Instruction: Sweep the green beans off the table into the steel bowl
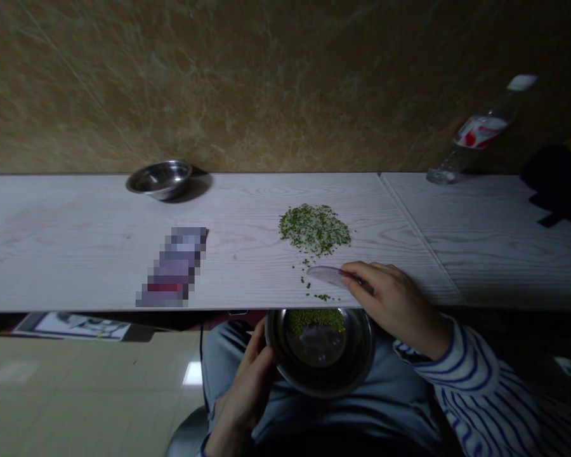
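My left hand (248, 384) grips the left rim of a steel bowl (324, 384), held over my lap just under the table's front edge. Small green beans (316, 318) lie along the bowl's far side. In my right hand (394, 303), pinched between thumb and fingers, is a thin translucent plastic piece (324, 275) with a rounded edge. It is low over the tabletop, among a few scattered beans close to the edge. Just beyond it a loose pile of green beans (314, 230) is spread on the white wood-grain table (247, 254).
A second steel bowl (160, 181) stands at the back left by the wall. Nearer the front lies a blurred-out flat object (174, 270). A clear water bottle (480, 132) stands at the back right, with a dark item (559, 181) farther right.
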`<state>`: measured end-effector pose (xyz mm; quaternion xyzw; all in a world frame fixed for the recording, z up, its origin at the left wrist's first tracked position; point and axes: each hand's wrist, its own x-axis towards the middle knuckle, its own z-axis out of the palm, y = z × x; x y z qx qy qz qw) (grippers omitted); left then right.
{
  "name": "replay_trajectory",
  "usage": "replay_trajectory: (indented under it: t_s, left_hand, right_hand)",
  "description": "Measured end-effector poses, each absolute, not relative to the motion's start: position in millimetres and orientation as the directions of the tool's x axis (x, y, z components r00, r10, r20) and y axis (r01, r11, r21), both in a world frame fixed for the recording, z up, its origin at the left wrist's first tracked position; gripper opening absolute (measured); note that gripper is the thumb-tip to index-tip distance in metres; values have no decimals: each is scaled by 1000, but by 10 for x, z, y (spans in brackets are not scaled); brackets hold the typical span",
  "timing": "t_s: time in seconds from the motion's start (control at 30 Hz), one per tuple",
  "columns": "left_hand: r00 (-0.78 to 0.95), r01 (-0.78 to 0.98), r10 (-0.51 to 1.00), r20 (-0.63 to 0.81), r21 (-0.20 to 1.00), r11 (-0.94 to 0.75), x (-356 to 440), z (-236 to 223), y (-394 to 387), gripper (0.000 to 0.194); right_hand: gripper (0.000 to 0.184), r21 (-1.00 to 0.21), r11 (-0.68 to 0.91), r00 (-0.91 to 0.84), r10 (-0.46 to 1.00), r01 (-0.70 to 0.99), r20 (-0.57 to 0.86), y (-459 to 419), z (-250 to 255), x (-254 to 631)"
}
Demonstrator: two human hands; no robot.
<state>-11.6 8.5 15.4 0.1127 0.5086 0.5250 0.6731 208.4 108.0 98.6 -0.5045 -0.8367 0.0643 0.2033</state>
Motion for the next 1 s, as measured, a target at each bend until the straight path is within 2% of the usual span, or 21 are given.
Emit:
replay_trajectory:
  t_s: [0.33,0.57,1.0]
  left_hand:
    - [-103,-562,813,-573,708,427,-92,192,98,59]
    - [-93,-611,816,-571,680,406,-76,211,92,57]
    - [-107,-603,803,-586,680,416,-99,163,90,63]
  right_hand:
    - [20,-284,473,-399,873,834,281,1112,991,2029]
    - [20,-320,399,-323,908,859,265,1181,985,2135]
    - [19,-342,422,-351,902,839,252,1168,1056,2047]
